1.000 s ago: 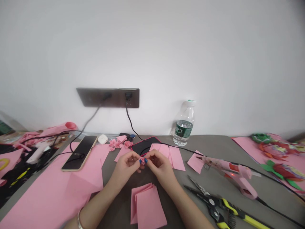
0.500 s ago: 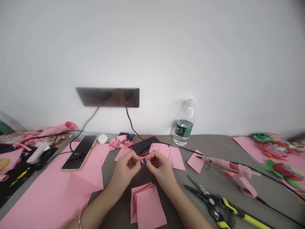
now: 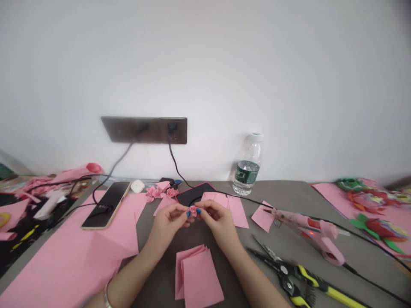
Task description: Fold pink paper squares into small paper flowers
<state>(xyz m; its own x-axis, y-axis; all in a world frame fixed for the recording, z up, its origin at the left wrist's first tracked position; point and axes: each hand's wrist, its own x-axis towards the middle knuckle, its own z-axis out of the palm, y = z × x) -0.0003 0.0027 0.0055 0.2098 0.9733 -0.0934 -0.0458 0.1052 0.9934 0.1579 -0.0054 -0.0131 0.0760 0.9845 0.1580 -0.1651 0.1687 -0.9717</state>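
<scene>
Between my two hands is a small pink paper rose (image 3: 193, 210), pinched from both sides. My left hand (image 3: 171, 220) grips its left edge with thumb and forefinger, and my right hand (image 3: 215, 218) grips its right edge. Folded pink paper (image 3: 202, 276) lies on the table below, between my forearms. Just beyond my left hand sits a cluster of finished pink paper roses (image 3: 157, 192). Cut pink paper pieces (image 3: 238, 211) lie behind my right hand.
A pink glue gun (image 3: 308, 226) with a lit red light lies right, above scissors (image 3: 285, 273) with yellow-black handles. A water bottle (image 3: 247, 169) stands by the wall. A phone (image 3: 105, 205) rests on large pink sheets (image 3: 70, 265) at left. Black cables cross the table.
My fingers have shifted on the rose, and more of it shows between my thumbs now. The surrounding things stay where they were.
</scene>
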